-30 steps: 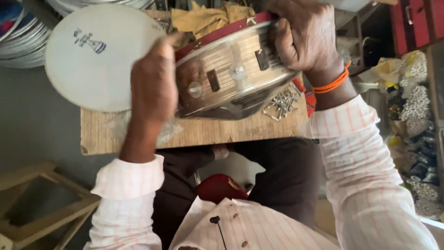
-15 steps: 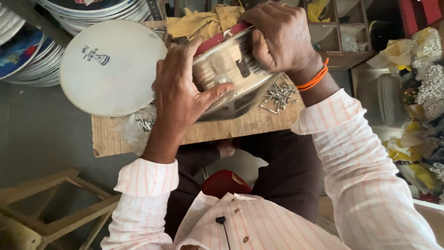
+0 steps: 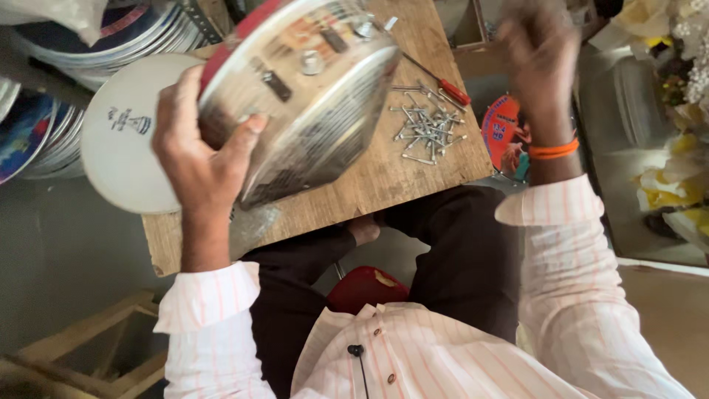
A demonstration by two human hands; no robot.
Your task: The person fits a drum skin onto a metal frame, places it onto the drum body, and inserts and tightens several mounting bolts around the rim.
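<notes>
While left hand [image 3: 198,159]-held, drum shell [image 3: 303,96] tilted.

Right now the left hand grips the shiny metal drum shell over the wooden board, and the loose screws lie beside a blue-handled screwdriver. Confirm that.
Not quite: the head view shows the screwdriver has a red handle. The left hand does grip the shiny metal drum shell over the wooden board, with the loose screws beside the screwdriver.

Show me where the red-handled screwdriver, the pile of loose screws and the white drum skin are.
Red-handled screwdriver [image 3: 452,92], head view, on its red handle.
Pile of loose screws [image 3: 427,133], head view, at the middle of the heap on the board.
White drum skin [image 3: 122,159], head view, on its bare white face.
</notes>
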